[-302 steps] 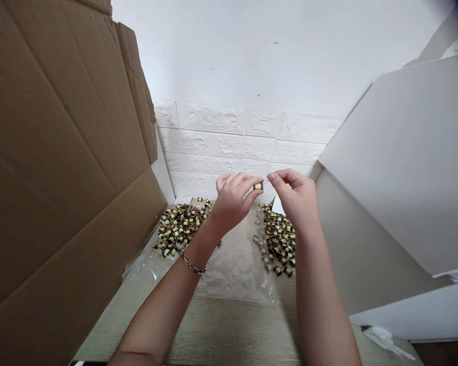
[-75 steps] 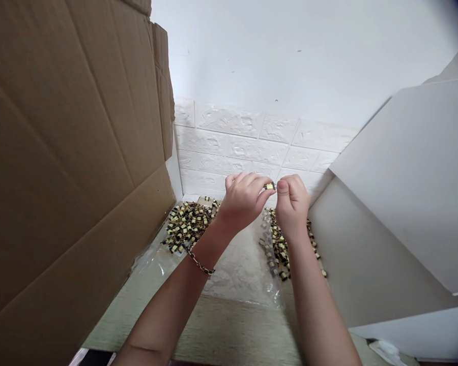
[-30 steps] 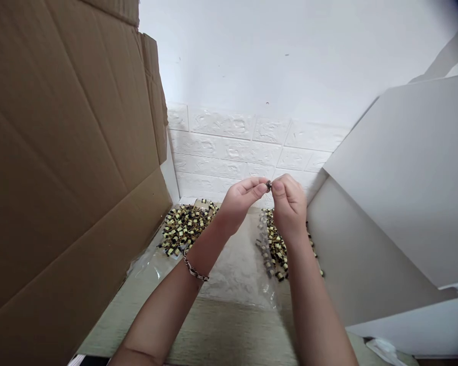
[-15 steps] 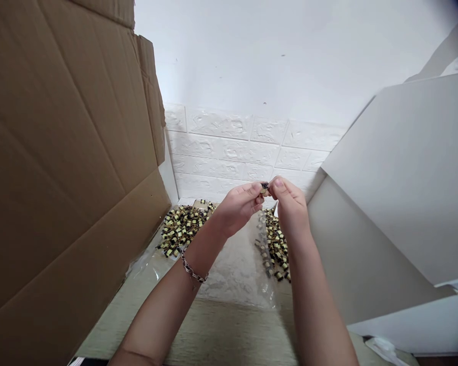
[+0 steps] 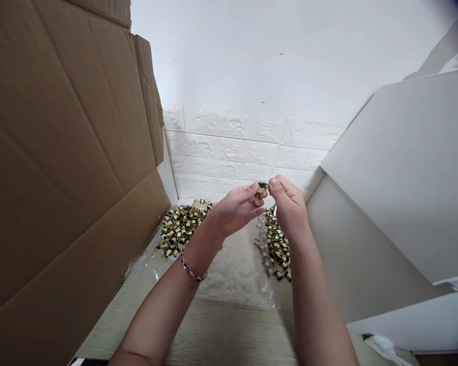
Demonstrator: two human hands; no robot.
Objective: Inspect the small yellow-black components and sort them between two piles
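Note:
Between the thumb and fingers of my left hand point(image 5: 239, 207) is a small transformer point(image 5: 262, 187), with a black pinned base on top, yellow tape around its body and copper-coloured wire below. My right hand point(image 5: 289, 203) is closed, thumb pressed against the fingers, right beside the transformer's right side. Whether a wire end sits in that pinch is too small to tell. Beyond my left wrist lies a heap of similar transformers point(image 5: 183, 226). A second pile of transformers point(image 5: 278, 249) lies by my right forearm, which partly hides it.
A clear plastic bag point(image 5: 232, 274) lies flat on the pale wooden table point(image 5: 229, 330). A tall cardboard sheet point(image 5: 72, 152) walls off the left, and a white panel point(image 5: 400, 168) stands on the right. Behind is a white brick-patterned wall point(image 5: 232, 134).
The transformer has turned so its pins point up and more of its yellow side shows. My right fingertips have drawn slightly off its top. The camera view has shifted slightly.

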